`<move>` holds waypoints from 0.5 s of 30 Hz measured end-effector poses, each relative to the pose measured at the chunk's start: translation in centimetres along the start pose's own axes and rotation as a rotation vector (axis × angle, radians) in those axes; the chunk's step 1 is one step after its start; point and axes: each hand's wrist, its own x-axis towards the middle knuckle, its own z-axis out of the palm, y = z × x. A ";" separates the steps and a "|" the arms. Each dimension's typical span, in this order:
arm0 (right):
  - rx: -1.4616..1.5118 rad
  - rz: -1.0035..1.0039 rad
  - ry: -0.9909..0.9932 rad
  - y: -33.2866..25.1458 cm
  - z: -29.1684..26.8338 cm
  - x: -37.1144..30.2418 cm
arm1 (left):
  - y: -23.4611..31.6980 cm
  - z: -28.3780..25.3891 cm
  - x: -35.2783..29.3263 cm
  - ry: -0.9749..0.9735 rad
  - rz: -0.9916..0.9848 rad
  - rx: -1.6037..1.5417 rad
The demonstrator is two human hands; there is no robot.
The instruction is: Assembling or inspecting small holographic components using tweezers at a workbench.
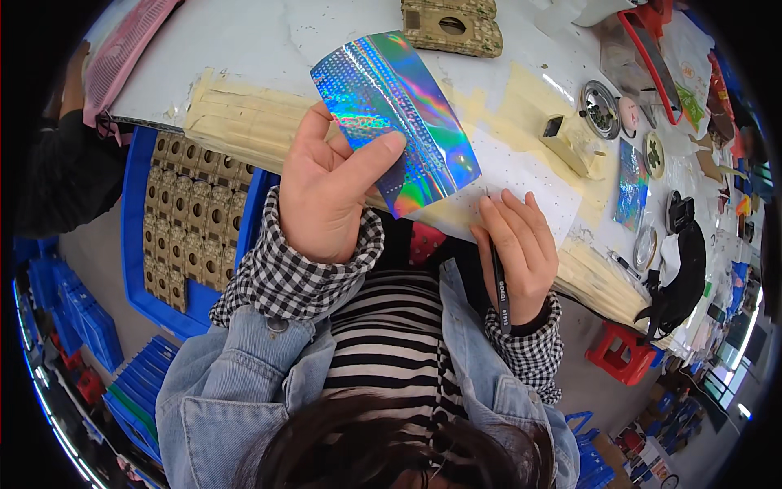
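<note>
A shiny holographic sheet (423,106) with rows of small marks is pinched by my left hand (326,191), the thumb on its face and the fingers behind. It is tilted up over the table's near edge. To its right, my right hand (519,248) is closed around slim black tweezers (499,285), whose thin tip points away from me near the sheet's lower right corner. Beneath and beyond my right fingers lies a white paper (538,186) scattered with tiny dark specks. A camouflage-patterned case (452,37) with a round hole lies beyond the sheet.
At left, a blue crate (138,269) holds rows of camouflage cases below a pink basket (130,57). Rightward on the table are a tape-covered block (573,145), round tins (601,110), another holographic sheet (631,183) and a black pouch (683,277). A red stool (621,354) stands below.
</note>
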 end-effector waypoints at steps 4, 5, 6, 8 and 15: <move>-0.043 -0.005 -0.093 -0.6 -0.6 0.7 | -0.2 0.1 0.1 0.004 0.025 -0.008; -0.033 0.001 -0.112 -0.8 -0.8 0.9 | -0.2 0.1 0.1 -0.004 0.020 -0.003; -0.026 0.008 -0.131 -1.0 -1.1 1.2 | -0.1 0.0 0.1 -0.014 0.016 0.001; 0.011 0.025 -0.159 -1.0 -1.2 1.2 | -0.1 0.0 0.1 -0.013 0.006 0.001; 0.255 0.133 -0.131 -0.4 -2.2 1.0 | -0.3 0.2 -0.1 -0.002 0.017 0.009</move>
